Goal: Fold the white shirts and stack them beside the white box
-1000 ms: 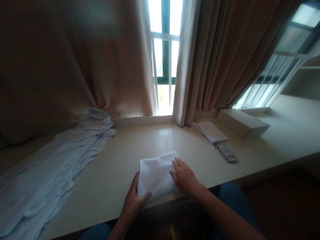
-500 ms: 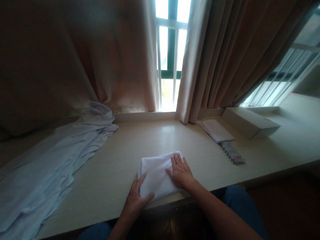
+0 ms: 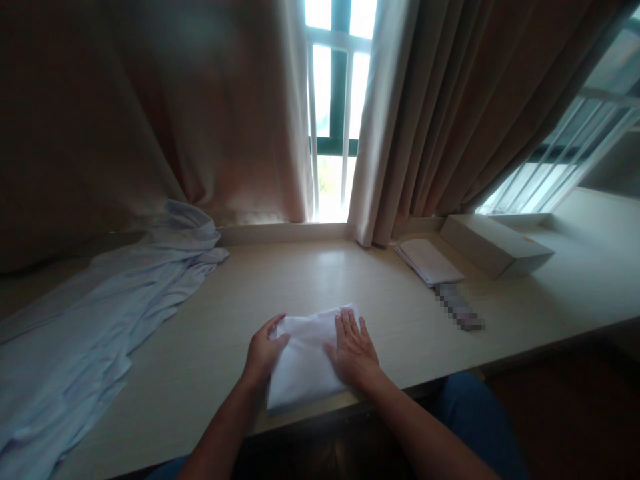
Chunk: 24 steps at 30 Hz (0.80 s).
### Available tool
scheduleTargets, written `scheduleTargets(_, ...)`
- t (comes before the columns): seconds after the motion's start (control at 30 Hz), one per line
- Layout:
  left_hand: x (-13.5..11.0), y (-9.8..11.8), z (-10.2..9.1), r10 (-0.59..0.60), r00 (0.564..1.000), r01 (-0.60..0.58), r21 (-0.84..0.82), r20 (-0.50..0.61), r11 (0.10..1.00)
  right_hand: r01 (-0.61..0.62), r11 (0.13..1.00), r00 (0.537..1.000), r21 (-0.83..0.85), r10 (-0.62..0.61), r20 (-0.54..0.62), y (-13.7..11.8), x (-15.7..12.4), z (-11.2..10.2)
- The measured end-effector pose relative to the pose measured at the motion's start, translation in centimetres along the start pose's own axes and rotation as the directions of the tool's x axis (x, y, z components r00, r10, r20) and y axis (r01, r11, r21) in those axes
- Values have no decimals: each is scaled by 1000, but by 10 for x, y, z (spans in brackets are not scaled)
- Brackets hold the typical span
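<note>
A folded white cloth [image 3: 307, 363] lies near the front edge of the desk, below me. My left hand [image 3: 263, 350] is at its far left corner, thumb on top and fingers curled round the edge, gripping it. On the cloth's right side my right hand [image 3: 354, 350] rests flat, fingers stretched out and pointing away from me. The cloth's upper layer is slightly rumpled near the left hand.
Crumpled pale fabric [image 3: 125, 293] spreads over the desk's left side. At the right are another folded white cloth [image 3: 430, 261], a blurred-out flat item [image 3: 460, 310] and a pale box [image 3: 495, 243]. Curtains [image 3: 380, 167] hang along the back by the window.
My left hand has moved from the cloth's near left side up to its far left corner. My right hand stays flat on the cloth. The view has shifted slightly.
</note>
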State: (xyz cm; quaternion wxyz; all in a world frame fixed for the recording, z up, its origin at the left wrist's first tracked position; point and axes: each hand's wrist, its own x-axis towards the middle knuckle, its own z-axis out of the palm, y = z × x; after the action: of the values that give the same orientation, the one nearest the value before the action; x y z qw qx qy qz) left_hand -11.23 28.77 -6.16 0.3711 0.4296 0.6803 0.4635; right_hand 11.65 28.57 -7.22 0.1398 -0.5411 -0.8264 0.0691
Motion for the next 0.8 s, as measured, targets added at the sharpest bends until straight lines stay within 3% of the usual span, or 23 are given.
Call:
scheduleTargets(0.13, -1, -14, 1, -124, 987, 148, -265, 104, 953, -46, 993, 998, 106, 49, -28, 1, 3, -1)
scheduleTargets(0.23, -1, -21, -2, -114, 984, 148, -272, 139, 951, -118, 959, 990, 259, 135, -49, 5, 9, -1)
scheduleTargets(0.33, -2, -19, -5, -60, 996, 68, -120, 72, 990, -196, 866, 958, 460, 269, -97, 16, 17, -5)
scheduleTargets(0.4, -8, -9, -6, 72, 996, -68, 84, -50, 994, -237, 783, 923, 575, 366, -118, 30, 23, -12)
scheduleTargets(0.47, -19, 7, -6, 296, 945, -230, 360, -140, 904, -291, 717, 900, 633, 430, -73, 46, 29, -19)
scheduleTargets(0.53, -33, 21, -4, 484, 870, -351, 579, -88, 736, -346, 681, 897, 645, 441, 16, 61, 38, -26)
scheduleTargets(0.57, -40, 26, -1, 522, 853, -384, 645, -27, 661, -360, 673, 902, 647, 427, 57, 67, 43, -28)
scheduleTargets(0.6, -46, 28, 2, 519, 854, -393, 689, 28, 610, -362, 667, 911, 651, 402, 94, 72, 49, -30)
scheduleTargets(0.67, -56, 22, 8, 433, 897, -343, 749, 84, 566, -349, 657, 930, 668, 333, 158, 79, 60, -33)
scheduleTargets(0.73, -62, 7, 13, 329, 939, -277, 786, 100, 553, -348, 638, 938, 687, 248, 244, 84, 71, -35)
scheduleTargets(0.8, -66, -12, 16, 287, 952, -249, 808, 104, 535, -360, 618, 929, 699, 168, 330, 90, 81, -40)
